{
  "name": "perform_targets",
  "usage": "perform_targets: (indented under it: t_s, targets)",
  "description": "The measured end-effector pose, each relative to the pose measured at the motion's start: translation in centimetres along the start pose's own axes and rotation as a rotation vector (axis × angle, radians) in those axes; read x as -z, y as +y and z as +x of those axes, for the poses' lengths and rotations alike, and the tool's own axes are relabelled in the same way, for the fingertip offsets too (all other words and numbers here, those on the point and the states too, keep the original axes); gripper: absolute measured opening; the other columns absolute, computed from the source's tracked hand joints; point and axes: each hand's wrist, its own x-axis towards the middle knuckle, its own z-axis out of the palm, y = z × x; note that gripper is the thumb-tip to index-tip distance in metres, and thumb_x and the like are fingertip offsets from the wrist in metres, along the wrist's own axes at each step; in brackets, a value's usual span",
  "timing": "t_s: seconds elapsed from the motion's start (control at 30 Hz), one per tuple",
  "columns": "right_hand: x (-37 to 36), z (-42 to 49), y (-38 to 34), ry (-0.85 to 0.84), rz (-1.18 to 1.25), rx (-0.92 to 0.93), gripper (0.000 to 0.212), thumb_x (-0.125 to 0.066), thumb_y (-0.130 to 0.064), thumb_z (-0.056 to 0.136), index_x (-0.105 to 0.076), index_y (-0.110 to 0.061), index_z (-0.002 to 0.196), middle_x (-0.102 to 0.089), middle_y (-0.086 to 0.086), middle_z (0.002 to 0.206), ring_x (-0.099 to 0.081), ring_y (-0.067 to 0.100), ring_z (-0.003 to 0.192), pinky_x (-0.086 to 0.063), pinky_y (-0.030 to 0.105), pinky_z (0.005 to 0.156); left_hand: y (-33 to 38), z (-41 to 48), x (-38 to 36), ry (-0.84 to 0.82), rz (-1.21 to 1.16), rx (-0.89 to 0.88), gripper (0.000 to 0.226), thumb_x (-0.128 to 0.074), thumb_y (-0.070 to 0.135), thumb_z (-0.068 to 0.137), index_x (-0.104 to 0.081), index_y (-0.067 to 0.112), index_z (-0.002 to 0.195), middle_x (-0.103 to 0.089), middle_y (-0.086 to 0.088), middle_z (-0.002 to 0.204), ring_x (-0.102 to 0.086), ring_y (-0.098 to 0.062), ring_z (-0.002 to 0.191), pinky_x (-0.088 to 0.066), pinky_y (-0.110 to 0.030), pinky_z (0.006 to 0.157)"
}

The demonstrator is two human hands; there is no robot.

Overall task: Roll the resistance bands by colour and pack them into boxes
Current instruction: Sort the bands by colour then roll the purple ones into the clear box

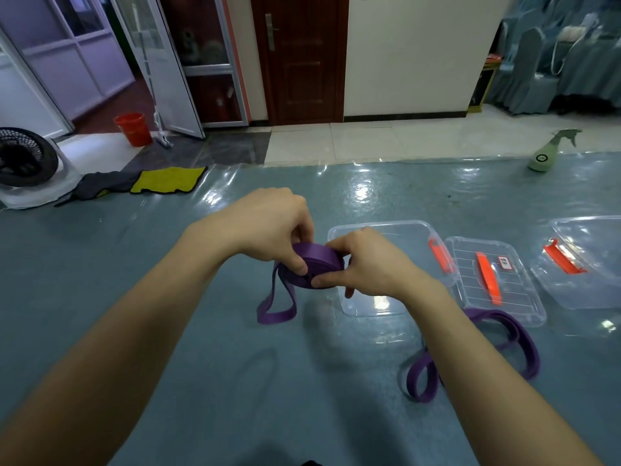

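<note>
Both hands hold one purple resistance band (314, 264) a little above the table (201, 331). Most of the band is wound into a flat coil. The left hand (268, 227) grips the coil from above, with the thumb pressed on its near face and the fingers curled over the far edge. The right hand (366, 264) pinches the coil from the right side, with the thumb on the near face. The part of the band not wound yet hangs from the coil below the left hand, and its loop touches the table.

A clear plastic box (386, 225) stands open just behind and under the right hand, with an orange latch (440, 257) on its right wall. To the right of that hand lies a second clear container (467, 264), touching the box, and further right a third one (605, 284). A second purple band (504, 334) lies loose on the table beside the right forearm, which hides part of it.

Far beyond the right hand stands a green spray bottle (547, 153). Far beyond the left hand lies a yellow cloth (168, 179), and behind it, on the floor, a red bucket (133, 128).
</note>
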Motion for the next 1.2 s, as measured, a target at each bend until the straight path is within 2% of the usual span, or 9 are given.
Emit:
perform_targets:
  t_s: [0.2,0.3,0.43,0.63,0.8,0.9,1.0,1.07,1.2]
  targets:
    - [1.3,-0.4,0.9,0.030,0.344,-0.002,0.021,-0.096,-0.027,0.080,-0.085,-0.023,0.097,-0.080,0.007,0.075,-0.080,0.028,0.064,-0.068,0.043,0.068,-2.9,-1.8,-1.5,0.083,-0.660,0.056,0.037,-0.102,0.036,0.071,-0.087,0.025,0.103,-0.085,0.010,0.089,-0.082,-0.008,0.086,-0.068,-0.035,0.087]
    - [2.2,-0.6,0.9,0.052,0.530,0.005,0.035,-0.097,-0.022,0.076,-0.084,-0.009,0.107,-0.080,0.022,0.083,-0.079,0.034,0.065,-0.067,0.040,0.065,-4.2,-2.7,-3.1,0.186,-0.922,0.059,0.044,-0.101,0.029,0.069,-0.086,0.019,0.109,-0.086,-0.001,0.099,-0.084,-0.020,0.095,-0.067,-0.034,0.091]
    - [2.7,-0.7,0.7,0.147,0.760,0.055,0.036,-0.092,-0.016,0.074,-0.082,-0.001,0.105,-0.077,0.034,0.088,-0.076,0.035,0.059,-0.067,0.038,0.063,-3.5,-2.8,-5.3,0.282,-1.090,0.039,0.039,-0.100,0.036,0.073,-0.087,0.023,0.107,-0.086,-0.005,0.103,-0.083,-0.023,0.098,-0.066,-0.030,0.089]
    - [1.3,-0.1,1.2,0.165,0.948,0.074,0.029,-0.092,-0.018,0.075,-0.083,-0.007,0.099,-0.078,0.027,0.087,-0.077,0.038,0.063,-0.066,0.039,0.063,-2.5,-2.1,-6.2,0.394,-1.212,0.040,0.044,-0.102,0.043,0.066,-0.087,0.029,0.105,-0.086,-0.005,0.104,-0.083,-0.023,0.098,-0.064,-0.026,0.086]
    - [-0.5,0.1,2.8,0.120,0.901,0.017,0.031,-0.094,-0.018,0.079,-0.081,-0.009,0.106,-0.079,0.026,0.095,-0.079,0.043,0.071,-0.065,0.041,0.062,-2.9,-2.1,-5.9,0.340,-1.107,0.092,0.049,-0.102,0.054,0.061,-0.088,0.031,0.102,-0.086,-0.001,0.098,-0.084,-0.021,0.093,-0.067,-0.029,0.086]
    - [0.1,-0.1,3.1,0.077,0.531,-0.054,0.057,-0.101,-0.041,0.070,-0.075,-0.032,0.121,-0.081,-0.001,0.114,-0.079,0.037,0.067,-0.059,0.036,0.051,-3.5,-2.2,-5.4,0.227,-0.895,0.151,0.038,-0.102,0.045,0.066,-0.088,0.030,0.098,-0.086,0.003,0.090,-0.084,-0.017,0.087,-0.068,-0.043,0.089]
    - [0.5,0.5,2.3,0.059,0.252,-0.071,0.083,-0.102,-0.062,0.055,-0.068,-0.048,0.130,-0.075,-0.021,0.118,-0.078,0.022,0.059,-0.053,0.022,0.049,-3.1,-1.6,-4.4,0.124,-0.501,0.172,0.028,-0.100,0.043,0.069,-0.087,0.032,0.091,-0.081,0.015,0.074,-0.079,-0.005,0.073,-0.067,-0.042,0.079]
    - [0.1,1.2,1.5,0.010,0.125,-0.018,0.070,-0.100,-0.060,0.060,-0.072,-0.046,0.123,-0.077,-0.019,0.106,-0.076,0.017,0.055,-0.052,0.019,0.049,-2.1,-1.1,-3.5,0.079,-0.204,0.135,0.029,-0.096,0.053,0.067,-0.085,0.035,0.087,-0.075,0.020,0.065,-0.071,0.000,0.065,-0.064,-0.040,0.071]
    - [-0.8,1.9,1.3,0.008,0.124,0.028,0.026,-0.096,-0.044,0.077,-0.080,-0.033,0.095,-0.078,0.001,0.086,-0.076,0.021,0.054,-0.064,0.043,0.056,-1.3,-0.4,-2.4,0.053,-0.015,0.106,0.031,-0.093,0.057,0.068,-0.084,0.036,0.089,-0.071,0.020,0.065,-0.067,-0.001,0.069,-0.062,-0.040,0.072]
